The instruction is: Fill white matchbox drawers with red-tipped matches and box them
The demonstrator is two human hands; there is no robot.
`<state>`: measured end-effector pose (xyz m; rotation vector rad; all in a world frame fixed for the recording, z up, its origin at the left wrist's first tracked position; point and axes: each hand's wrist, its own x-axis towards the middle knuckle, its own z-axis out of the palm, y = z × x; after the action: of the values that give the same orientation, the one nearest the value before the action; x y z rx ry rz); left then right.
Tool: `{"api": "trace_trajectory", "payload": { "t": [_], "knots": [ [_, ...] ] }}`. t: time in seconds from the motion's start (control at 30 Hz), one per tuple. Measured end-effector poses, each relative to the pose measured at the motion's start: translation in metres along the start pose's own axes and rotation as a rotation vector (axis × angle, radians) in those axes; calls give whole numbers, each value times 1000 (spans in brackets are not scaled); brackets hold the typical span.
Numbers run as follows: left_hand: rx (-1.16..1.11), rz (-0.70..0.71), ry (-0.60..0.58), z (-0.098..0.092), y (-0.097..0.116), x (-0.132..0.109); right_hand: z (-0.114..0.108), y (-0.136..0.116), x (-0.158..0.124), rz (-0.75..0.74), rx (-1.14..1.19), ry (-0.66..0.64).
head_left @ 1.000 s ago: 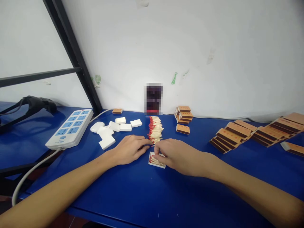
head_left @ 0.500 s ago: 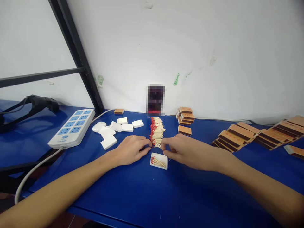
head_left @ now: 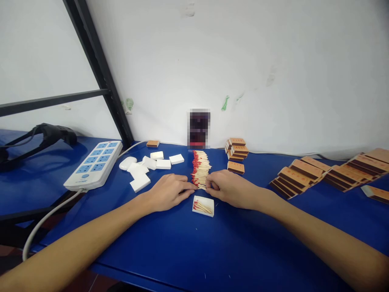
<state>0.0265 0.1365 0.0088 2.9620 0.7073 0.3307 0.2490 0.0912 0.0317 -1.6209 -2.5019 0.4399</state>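
Observation:
A long heap of red-headed matches lies on the blue tabletop, heads to the left. At the heap's near end, my left hand rests on the table, thumb and forefinger closed at the match heads. Opposite it, my right hand has curled fingers pinched at the bare wooden ends of the nearest matches. How many matches either hand grips is hidden by the fingers. Just below, between the two hands, sits a small white matchbox tray holding several matches, their heads at its left side.
White trays and a white rounded case lie left, beside a power strip. Matchbox sleeves are stacked by the wall and spread in a row at right. A single matchbox is at the back.
My right hand has moved slightly up and left, its thumb drawing in against the near matches. My left fingertips have shifted a little right. The tray has stayed put.

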Motion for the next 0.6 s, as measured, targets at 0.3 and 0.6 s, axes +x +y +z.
{"api": "trace_trajectory", "payload": {
  "t": [0.3,0.6],
  "knots": [
    [-16,-8,21,1,0,0,-2,-3,-2,8,-82,-20],
    [-15,-38,68,3,1,1,-15,-8,-8,-1,-82,-87]
  ]
}}
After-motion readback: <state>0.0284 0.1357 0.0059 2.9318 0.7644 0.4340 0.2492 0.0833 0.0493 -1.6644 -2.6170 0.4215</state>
